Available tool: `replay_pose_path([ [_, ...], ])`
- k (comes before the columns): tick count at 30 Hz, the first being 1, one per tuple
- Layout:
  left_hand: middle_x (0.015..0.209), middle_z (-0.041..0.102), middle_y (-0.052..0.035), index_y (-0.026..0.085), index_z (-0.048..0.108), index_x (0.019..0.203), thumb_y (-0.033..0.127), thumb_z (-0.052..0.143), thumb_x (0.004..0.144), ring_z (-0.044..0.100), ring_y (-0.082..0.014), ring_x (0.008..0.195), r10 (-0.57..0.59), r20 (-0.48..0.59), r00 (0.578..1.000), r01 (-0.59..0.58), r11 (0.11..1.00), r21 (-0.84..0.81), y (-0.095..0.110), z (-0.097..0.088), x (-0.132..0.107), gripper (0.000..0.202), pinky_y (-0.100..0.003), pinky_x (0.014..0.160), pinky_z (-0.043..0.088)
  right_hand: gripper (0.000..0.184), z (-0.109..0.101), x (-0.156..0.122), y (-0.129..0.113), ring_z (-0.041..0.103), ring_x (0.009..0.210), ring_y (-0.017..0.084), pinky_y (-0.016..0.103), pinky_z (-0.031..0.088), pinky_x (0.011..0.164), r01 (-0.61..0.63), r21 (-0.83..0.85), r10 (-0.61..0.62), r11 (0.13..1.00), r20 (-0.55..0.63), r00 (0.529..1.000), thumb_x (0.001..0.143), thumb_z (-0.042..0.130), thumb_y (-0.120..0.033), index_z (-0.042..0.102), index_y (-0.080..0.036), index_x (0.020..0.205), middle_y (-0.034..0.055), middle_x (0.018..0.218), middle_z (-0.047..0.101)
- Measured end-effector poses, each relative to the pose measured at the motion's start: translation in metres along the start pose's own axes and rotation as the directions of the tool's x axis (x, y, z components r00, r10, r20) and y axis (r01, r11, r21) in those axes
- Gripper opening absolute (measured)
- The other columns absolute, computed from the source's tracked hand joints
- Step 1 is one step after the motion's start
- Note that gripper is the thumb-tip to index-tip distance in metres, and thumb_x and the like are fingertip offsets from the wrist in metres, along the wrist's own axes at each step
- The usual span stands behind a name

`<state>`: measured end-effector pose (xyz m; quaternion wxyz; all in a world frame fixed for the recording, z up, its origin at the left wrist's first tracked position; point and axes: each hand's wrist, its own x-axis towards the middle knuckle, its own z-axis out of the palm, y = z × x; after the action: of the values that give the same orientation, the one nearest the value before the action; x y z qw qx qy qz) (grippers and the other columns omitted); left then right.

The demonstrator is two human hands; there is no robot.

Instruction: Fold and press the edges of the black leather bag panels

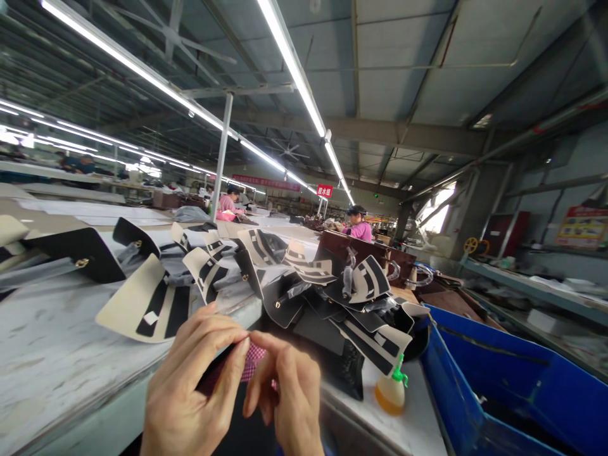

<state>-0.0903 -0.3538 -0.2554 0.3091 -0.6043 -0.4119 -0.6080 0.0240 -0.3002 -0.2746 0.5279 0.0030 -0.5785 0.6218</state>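
Both hands meet low in the middle of the view, fingertips touching. My left hand point(194, 386) is closed, its thumb and index finger pinched together. The index finger of my right hand point(287, 386) presses against that pinch while its other fingers curl inward. Anything between the fingertips is too small or hidden to make out. Just beyond lies a curved panel point(130, 301), cream and black with a small white patch. To the right, a heap of similar black flap pieces point(285, 301) with small metal fittings and cream strips lies piled up.
A bottle with a green nozzle point(390, 394) and amber liquid stands at the right, beside a large blue bin point(517, 367). The pale worktable point(47, 367) extends left. Brown panels point(327, 244) stand behind the heap. Two people in pink point(361, 229) are farther back.
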Motion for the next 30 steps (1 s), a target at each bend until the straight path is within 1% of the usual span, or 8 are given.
replay_pose_path([
  [3, 0.084, 0.065, 0.0011, 0.021, 0.059, 0.092, 0.005, 0.06, 0.089, 0.064, -0.0115, 0.086, 0.014, 0.007, 1.0, -0.014, 1.0, 0.013, 0.0, 0.0, 0.001, 0.016, -0.03, 0.111, 0.047, 0.043, -0.001, -0.001, -0.003, 0.034, 0.034, 0.002, 0.01, 0.023, 0.035, 0.026, -0.085, -0.026, 0.996, 0.003, 1.0, 0.1, 0.057, -0.061, 0.081, -0.028, 0.114, -0.0026, 0.046, 0.061],
  [7, 0.084, 0.062, 0.0007, 0.02, 0.058, 0.092, 0.004, 0.06, 0.089, 0.062, -0.0106, 0.089, 0.024, -0.01, 1.0, -0.024, 1.0, 0.011, 0.001, -0.001, 0.0, 0.017, -0.029, 0.115, 0.044, 0.04, 0.0, -0.001, -0.002, 0.033, 0.034, 0.002, 0.01, 0.022, 0.035, 0.033, -0.062, -0.032, 0.998, 0.016, 0.999, 0.1, 0.058, -0.06, 0.081, -0.03, 0.114, -0.0036, 0.046, 0.06],
  [11, 0.091, 0.064, 0.0011, 0.023, 0.06, 0.093, 0.009, 0.059, 0.091, 0.066, -0.012, 0.096, -0.123, -0.05, 0.991, 0.121, 0.992, -0.047, 0.001, 0.001, -0.01, 0.014, -0.029, 0.112, 0.047, 0.047, 0.003, -0.001, 0.002, 0.026, 0.03, 0.001, 0.012, 0.016, 0.031, -0.057, 0.093, 0.051, 0.994, 0.062, 0.997, 0.1, 0.057, -0.062, 0.081, -0.025, 0.116, -0.0049, 0.043, 0.055],
  [15, 0.099, 0.066, 0.0034, 0.026, 0.062, 0.092, 0.014, 0.06, 0.094, 0.065, -0.0103, 0.119, -0.366, -0.044, 0.93, 0.344, 0.905, -0.251, 0.003, 0.005, -0.016, 0.012, -0.016, 0.109, 0.045, 0.047, 0.009, -0.002, 0.003, 0.018, 0.028, 0.0, 0.013, 0.015, 0.032, -0.114, 0.335, 0.084, 0.935, 0.103, 0.991, 0.1, 0.06, -0.058, 0.082, -0.017, 0.11, -0.0093, 0.038, 0.041],
  [18, 0.09, 0.068, 0.0038, 0.024, 0.064, 0.084, 0.02, 0.062, 0.095, 0.07, -0.0101, 0.104, -0.497, -0.045, 0.867, 0.433, 0.794, -0.427, 0.003, 0.004, -0.014, 0.012, -0.015, 0.102, 0.052, 0.04, 0.009, -0.001, -0.001, 0.012, 0.03, 0.0, 0.011, 0.019, 0.034, -0.174, 0.502, 0.153, 0.847, 0.083, 0.985, 0.097, 0.068, -0.054, 0.084, -0.017, 0.098, -0.0134, 0.036, 0.029],
  [21, 0.084, 0.071, 0.0023, 0.022, 0.067, 0.08, 0.024, 0.067, 0.094, 0.074, -0.0132, 0.099, -0.565, -0.069, 0.822, 0.451, 0.721, -0.527, 0.0, 0.0, -0.01, 0.014, -0.018, 0.098, 0.058, 0.033, 0.006, 0.002, -0.004, 0.01, 0.031, 0.001, 0.011, 0.021, 0.034, -0.252, 0.575, 0.23, 0.778, 0.113, 0.967, 0.091, 0.077, -0.05, 0.084, -0.018, 0.091, -0.0145, 0.035, 0.028],
  [26, 0.095, 0.076, -0.0032, 0.022, 0.075, 0.088, 0.029, 0.06, 0.099, 0.075, -0.0198, 0.11, -0.532, 0.07, 0.844, 0.49, 0.712, -0.503, -0.007, -0.006, -0.009, 0.02, -0.023, 0.097, 0.061, 0.033, 0.002, 0.003, -0.004, 0.009, 0.031, 0.002, 0.013, 0.019, 0.035, -0.262, 0.587, 0.254, 0.766, 0.098, 0.962, 0.091, 0.077, -0.049, 0.082, -0.016, 0.091, -0.0141, 0.034, 0.032],
  [30, 0.093, 0.075, -0.0025, 0.023, 0.072, 0.088, 0.031, 0.061, 0.099, 0.075, -0.019, 0.108, -0.505, 0.061, 0.861, 0.464, 0.73, -0.502, -0.008, -0.007, -0.009, 0.017, -0.02, 0.095, 0.062, 0.033, -0.001, 0.005, -0.003, 0.009, 0.032, 0.002, 0.013, 0.019, 0.035, -0.261, 0.597, 0.267, 0.758, 0.081, 0.96, 0.09, 0.078, -0.048, 0.081, -0.015, 0.09, -0.0137, 0.035, 0.035],
])
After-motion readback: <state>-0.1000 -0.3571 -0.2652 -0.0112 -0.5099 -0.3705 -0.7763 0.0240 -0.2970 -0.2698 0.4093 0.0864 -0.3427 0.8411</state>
